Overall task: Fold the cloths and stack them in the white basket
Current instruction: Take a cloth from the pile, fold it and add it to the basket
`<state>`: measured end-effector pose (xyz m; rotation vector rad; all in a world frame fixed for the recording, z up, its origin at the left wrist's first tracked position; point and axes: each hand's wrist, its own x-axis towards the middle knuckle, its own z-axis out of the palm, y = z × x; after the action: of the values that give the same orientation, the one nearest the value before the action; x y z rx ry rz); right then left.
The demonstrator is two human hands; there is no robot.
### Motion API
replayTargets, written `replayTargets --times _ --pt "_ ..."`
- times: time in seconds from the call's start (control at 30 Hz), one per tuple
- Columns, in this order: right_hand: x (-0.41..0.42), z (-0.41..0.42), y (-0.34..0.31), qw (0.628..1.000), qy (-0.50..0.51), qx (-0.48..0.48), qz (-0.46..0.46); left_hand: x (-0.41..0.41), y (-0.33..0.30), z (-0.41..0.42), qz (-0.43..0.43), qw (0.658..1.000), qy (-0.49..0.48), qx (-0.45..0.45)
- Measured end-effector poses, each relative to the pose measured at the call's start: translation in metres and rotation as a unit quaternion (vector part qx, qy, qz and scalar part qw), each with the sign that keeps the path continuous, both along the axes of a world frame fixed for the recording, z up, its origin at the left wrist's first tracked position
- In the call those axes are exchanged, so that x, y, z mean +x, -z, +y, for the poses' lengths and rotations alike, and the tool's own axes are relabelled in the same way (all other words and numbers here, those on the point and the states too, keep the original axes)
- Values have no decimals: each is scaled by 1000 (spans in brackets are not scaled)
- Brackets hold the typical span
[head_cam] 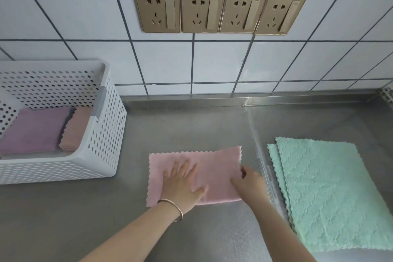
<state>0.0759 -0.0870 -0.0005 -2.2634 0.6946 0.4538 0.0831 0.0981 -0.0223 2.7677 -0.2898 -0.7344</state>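
Pink cloth (214,168) lies under flat left hand (182,183); right hand (251,185) pinches its edge, fingertips hidden.

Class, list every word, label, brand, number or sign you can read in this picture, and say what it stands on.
None: no readable text shows anywhere.
Sockets: only pin holes and blank switches, no lettering.
Basket: no label in view.
Pink cloth, green cloths and the folded cloths in the basket: no tags or print.
Bracelet: no marks that can be made out.
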Motion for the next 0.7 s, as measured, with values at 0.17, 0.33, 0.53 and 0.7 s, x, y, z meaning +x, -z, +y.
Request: replayTargets --times 0.17,0.33,0.53,0.7 --pt "-7 54 -13 969 -99 -123 -192 14 -48 -21 7 923 -220 -315" --pt "-11 95 -2 913 -211 -156 -313 31 -39 0 1 899 -315 -304" --pt "-25 104 25 867 -328 -110 -359 32 -15 36 -6 915 -346 -206" --pt "-30 96 48 886 -370 -178 -215 31 6 63 15 898 -397 -191"
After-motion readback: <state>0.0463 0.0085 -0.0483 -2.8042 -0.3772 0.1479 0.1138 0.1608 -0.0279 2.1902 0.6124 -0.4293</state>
